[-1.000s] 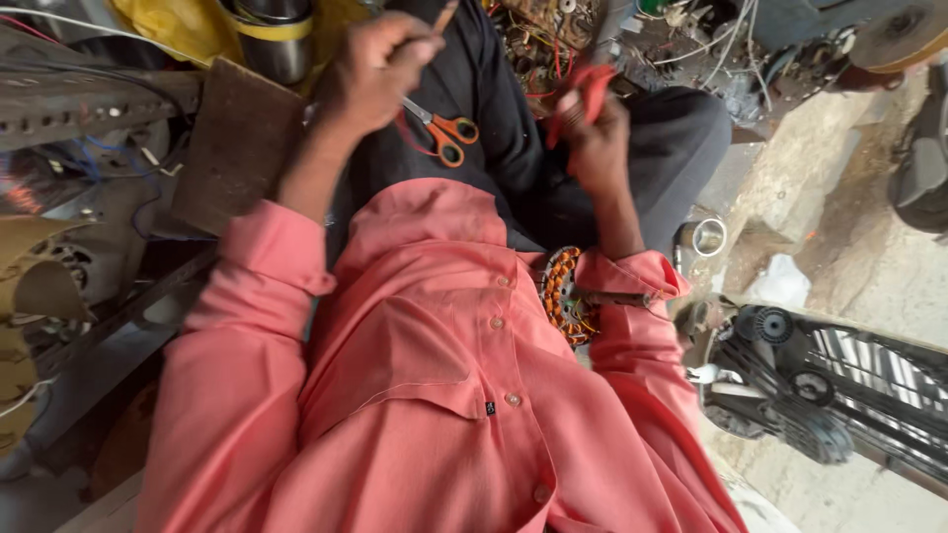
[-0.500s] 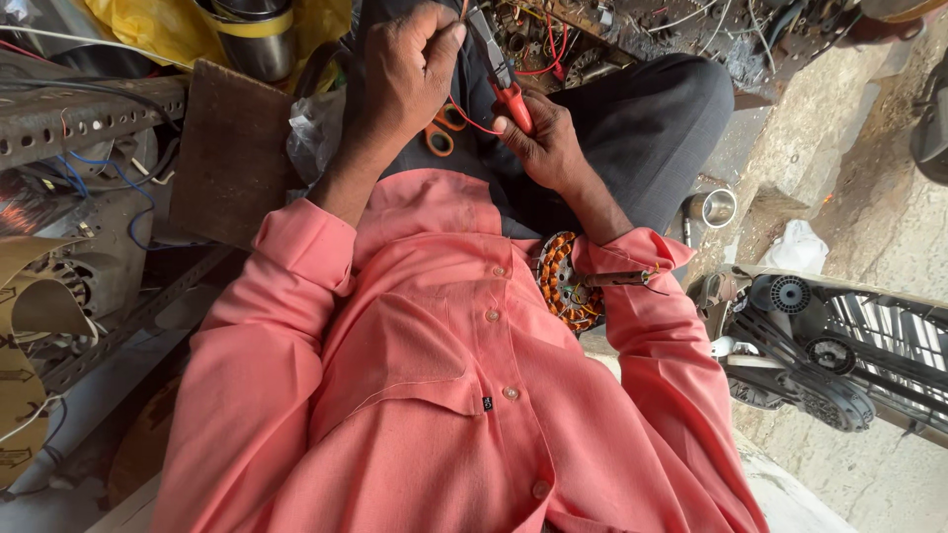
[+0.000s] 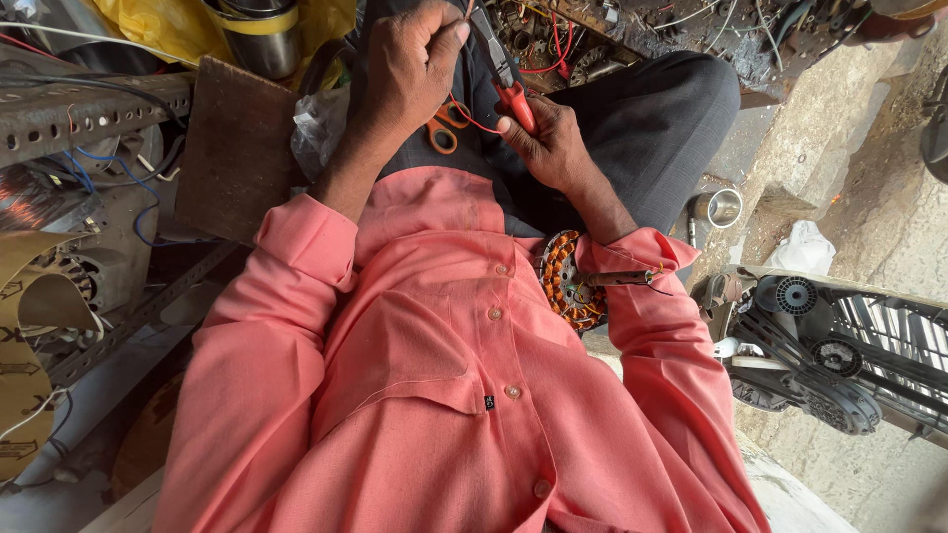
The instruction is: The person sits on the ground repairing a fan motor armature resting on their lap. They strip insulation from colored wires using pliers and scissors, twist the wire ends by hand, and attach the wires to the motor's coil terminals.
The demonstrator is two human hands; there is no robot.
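A coppery wound coil [image 3: 568, 281] rests in the lap against the pink shirt [image 3: 444, 395], at about 3 o'clock from its buttons. Farther out, the right hand [image 3: 553, 148] is clamped on the red handles of pliers [image 3: 504, 79], whose jaws point toward 11 o'clock. Just beside it, the left hand [image 3: 410, 69] pinches a thin red wire [image 3: 464, 114] between closed fingers. Orange scissors [image 3: 444, 126] lie on the dark trousers between the wrists. A steel cup [image 3: 724, 207] stands at 3 o'clock.

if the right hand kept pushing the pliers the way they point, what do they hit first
Likely the left hand: the right hand aims the red-handled pliers up-left, and their tip sits right beside the left fingertips pinching a red wire. Depth is unclear.
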